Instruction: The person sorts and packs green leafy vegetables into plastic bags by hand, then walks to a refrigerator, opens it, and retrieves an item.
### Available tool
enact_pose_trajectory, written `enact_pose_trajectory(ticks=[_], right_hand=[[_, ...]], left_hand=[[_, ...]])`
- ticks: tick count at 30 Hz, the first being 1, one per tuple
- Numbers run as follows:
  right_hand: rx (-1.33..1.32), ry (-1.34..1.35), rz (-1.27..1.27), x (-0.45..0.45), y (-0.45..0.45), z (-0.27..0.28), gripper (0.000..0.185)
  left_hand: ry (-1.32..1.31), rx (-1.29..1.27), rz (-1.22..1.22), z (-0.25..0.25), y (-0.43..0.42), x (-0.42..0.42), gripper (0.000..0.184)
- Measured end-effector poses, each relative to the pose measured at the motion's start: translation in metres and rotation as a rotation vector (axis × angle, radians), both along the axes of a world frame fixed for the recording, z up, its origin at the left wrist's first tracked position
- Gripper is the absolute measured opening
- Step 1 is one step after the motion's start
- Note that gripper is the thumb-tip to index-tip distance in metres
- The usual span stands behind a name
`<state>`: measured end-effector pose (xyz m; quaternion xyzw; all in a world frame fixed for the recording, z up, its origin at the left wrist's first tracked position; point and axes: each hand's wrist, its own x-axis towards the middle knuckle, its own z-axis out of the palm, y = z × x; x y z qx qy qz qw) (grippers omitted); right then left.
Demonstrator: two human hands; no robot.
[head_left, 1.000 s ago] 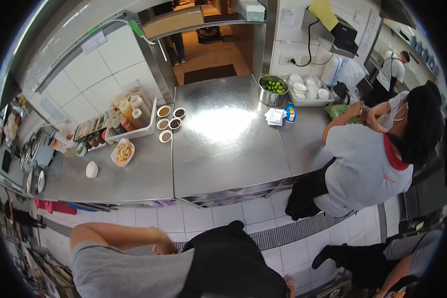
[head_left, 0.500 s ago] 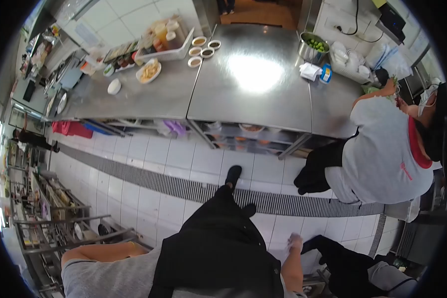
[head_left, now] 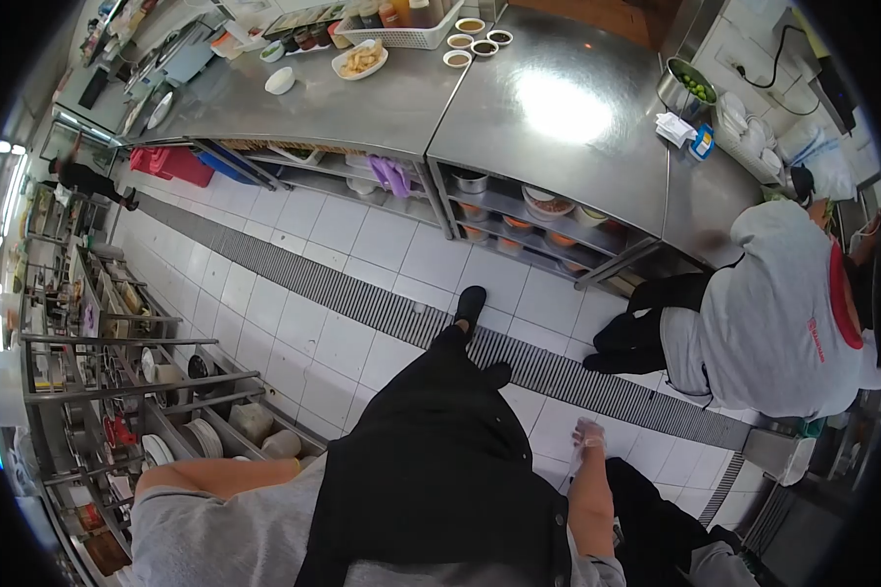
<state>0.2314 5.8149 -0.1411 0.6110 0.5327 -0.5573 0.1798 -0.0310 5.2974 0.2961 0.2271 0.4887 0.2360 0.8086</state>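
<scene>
My right hand (head_left: 587, 436), in a clear plastic glove, hangs at my side above the tiled floor. Its fingers are loosely bent and somewhat apart, and I see nothing held in them. On the other side my left forearm (head_left: 227, 476) bends inward with a yellow band near the wrist. The left hand itself is hidden behind my black apron (head_left: 440, 479). Closest to my right hand are the dark clothes of a person (head_left: 646, 514) low at the right.
A steel counter (head_left: 362, 117) ahead carries a bowl of pale food (head_left: 360, 61), small sauce cups (head_left: 457, 59) and a pot of green fruit (head_left: 687, 86). A person in grey (head_left: 783, 313) stands at its right end. A floor drain (head_left: 362, 298) crosses the tiles. Metal racks (head_left: 137, 386) stand left.
The view has shifted, so the counter sits higher and farther right. More of the left rack and the under-counter shelves show. My right hand appears higher, still without a visible object.
</scene>
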Motion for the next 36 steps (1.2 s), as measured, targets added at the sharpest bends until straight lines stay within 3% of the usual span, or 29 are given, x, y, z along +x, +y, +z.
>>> enact_pose_trajectory(ticks=[6, 11, 14, 17, 18, 20, 23, 25, 26, 27, 28, 29, 31, 32, 33, 34, 36], right_hand=[[-0.010, 0.075, 0.078, -0.002, -0.031, -0.004, 0.030], [-0.164, 0.037, 0.078, 0.076, -0.043, -0.065, 0.030], [-0.194, -0.077, -0.172, 0.088, -0.058, -0.024, 0.023], [-0.198, -0.094, -0.268, 0.125, -0.061, -0.044, 0.027], [-0.100, 0.034, 0.081, 0.129, -0.061, -0.034, 0.025], [0.006, 0.163, 0.437, 0.139, -0.053, -0.041, 0.024], [-0.029, 0.271, 0.460, 0.111, -0.040, -0.051, 0.018], [-0.145, -0.123, -0.206, 0.065, -0.034, -0.043, 0.012], [-0.106, 0.067, -0.153, 0.055, -0.029, -0.039, 0.012], [-0.065, 0.068, -0.008, 0.043, -0.020, -0.044, 0.014], [-0.024, 0.067, 0.138, 0.025, -0.012, -0.047, 0.017], [-0.002, -0.101, 0.145, -0.007, -0.010, -0.038, 0.023], [0.078, 0.039, 0.298, -0.044, -0.005, -0.026, 0.025], [0.069, -0.036, 0.340, -0.069, -0.001, -0.030, 0.026], [0.106, 0.002, 0.384, -0.090, 0.003, -0.033, 0.024], [0.192, 0.070, 0.450, -0.113, 0.006, -0.042, 0.023], [0.418, 0.262, 0.510, -0.164, 0.014, -0.061, 0.023]], left_hand=[[-0.029, 0.010, -0.032, -0.002, 0.006, 0.000, 0.046], [-0.021, 0.010, -0.053, -0.001, 0.010, -0.003, 0.043], [-0.002, 0.006, -0.044, -0.002, 0.013, -0.006, 0.041], [0.010, 0.001, -0.039, 0.000, 0.016, -0.009, 0.040], [0.011, 0.003, -0.036, -0.001, 0.016, -0.009, 0.039], [0.018, 0.006, -0.031, -0.002, 0.016, -0.009, 0.038], [0.035, 0.005, -0.043, -0.006, 0.016, -0.014, 0.037], [0.050, 0.002, -0.066, -0.008, 0.016, -0.023, 0.036], [0.066, 0.003, -0.079, -0.011, 0.016, -0.030, 0.036], [0.097, 0.001, -0.095, -0.016, 0.016, -0.039, 0.035], [0.148, -0.008, -0.117, -0.023, 0.015, -0.053, 0.035], [0.270, -0.053, -0.134, -0.030, 0.013, -0.072, 0.034], [0.627, -0.295, 0.059, -0.067, -0.014, -0.125, 0.029], [0.972, -0.348, 0.104, -0.045, 0.001, -0.152, 0.017], [1.392, -0.156, -0.159, -0.050, -0.003, -0.180, 0.006], [1.639, -0.195, -0.076, -0.056, 0.000, -0.199, 0.009], [1.660, -0.238, -0.080, -0.063, 0.023, -0.231, 0.009]])
